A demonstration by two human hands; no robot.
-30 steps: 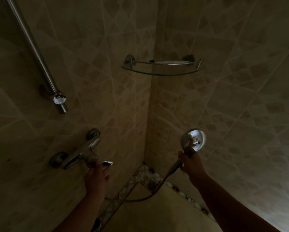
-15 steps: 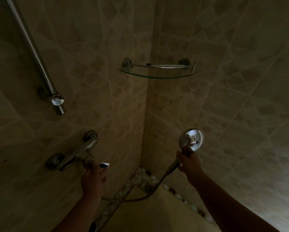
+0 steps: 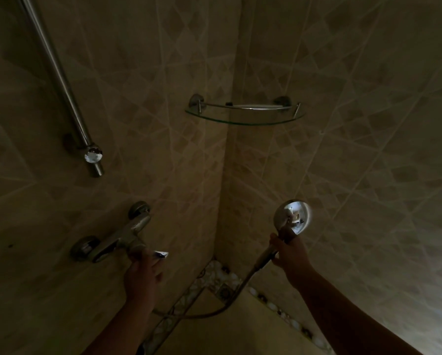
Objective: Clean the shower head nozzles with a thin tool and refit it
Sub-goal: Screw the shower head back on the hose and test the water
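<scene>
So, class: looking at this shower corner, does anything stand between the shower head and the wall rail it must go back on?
Nothing visible does. The right hand holds the shower head in open air; the rail is up left, with bare tile between. No holder on it shows.

Two bare forearms rising from the lower edge, no sleeves in sight, left hand (image 3: 140, 275) and right hand (image 3: 291, 254) apparently without rings or watch, dim light blurring detail

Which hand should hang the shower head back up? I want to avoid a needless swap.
Probably right: the right hand already grips the shower head by its handle, while the left hand is at the mixer tap.
</scene>
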